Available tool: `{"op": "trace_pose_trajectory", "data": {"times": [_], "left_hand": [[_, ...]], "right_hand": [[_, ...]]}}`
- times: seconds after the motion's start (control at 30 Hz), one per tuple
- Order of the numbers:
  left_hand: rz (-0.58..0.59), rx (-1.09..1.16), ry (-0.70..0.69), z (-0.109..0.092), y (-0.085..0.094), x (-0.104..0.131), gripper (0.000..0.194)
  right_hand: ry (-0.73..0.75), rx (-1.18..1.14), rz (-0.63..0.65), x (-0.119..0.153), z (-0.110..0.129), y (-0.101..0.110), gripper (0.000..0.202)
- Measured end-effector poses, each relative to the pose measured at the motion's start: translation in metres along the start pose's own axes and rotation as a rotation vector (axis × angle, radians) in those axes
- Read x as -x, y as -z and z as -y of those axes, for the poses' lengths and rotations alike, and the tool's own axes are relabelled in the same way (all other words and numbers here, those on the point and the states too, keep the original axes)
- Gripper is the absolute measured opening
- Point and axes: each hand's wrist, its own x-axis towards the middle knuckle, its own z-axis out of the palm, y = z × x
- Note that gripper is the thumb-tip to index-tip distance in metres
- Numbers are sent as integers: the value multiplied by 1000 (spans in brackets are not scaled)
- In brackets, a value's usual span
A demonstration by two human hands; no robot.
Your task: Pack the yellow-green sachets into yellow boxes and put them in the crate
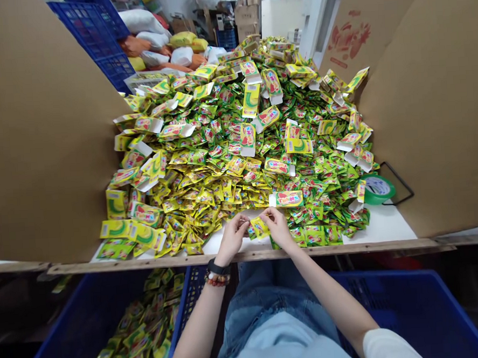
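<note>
Between my two hands, just above the table's front edge, are small yellow candy packets [259, 228]. My left hand [235, 234] pinches their left side, with a greenish bit showing by its fingertips. On the other side, my right hand [277, 228] grips their upper right corner with its fingers closed. Right behind my hands lies a small candy box [288, 198] with a white flap open. A heap of yellow packets [199, 197] spreads to the left, and green packets [316, 185] pile up to the right. Printed small boxes [251, 100] lie scattered over the heap.
Tall cardboard walls [37, 132] flank the white tabletop [387, 225]. Green tape [377, 189] stands at the right by a black wire frame [405, 185]. Below are a blue crate [70, 330] holding filled boxes [139, 336] and another blue crate [412, 303]. Sacks [149, 36] lie behind.
</note>
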Motion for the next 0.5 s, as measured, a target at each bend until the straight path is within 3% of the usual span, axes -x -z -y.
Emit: {"op": "trace_pose_trajectory", "data": {"times": [0.07, 0.17, 0.27, 0.33, 0.37, 0.5], "left_hand": [[-48, 171, 49, -4, -7, 6, 34], [-90, 235, 72, -8, -16, 10, 44], [-88, 267, 58, -10, -28, 8, 48], [-2, 256, 76, -12, -38, 0, 46], [42, 238, 95, -14, -44, -7, 46], [61, 180, 262, -25, -71, -47, 50]], "right_hand": [[4, 9, -68, 6, 2, -5, 21], [-11, -60, -119, 14, 7, -3, 20], [-101, -241, 18, 19, 10, 17, 24], [-130, -288, 99, 22, 9, 39, 28], [-124, -271, 77, 23, 8, 52, 28], [-70, -144, -289, 28, 4, 95, 29]]}}
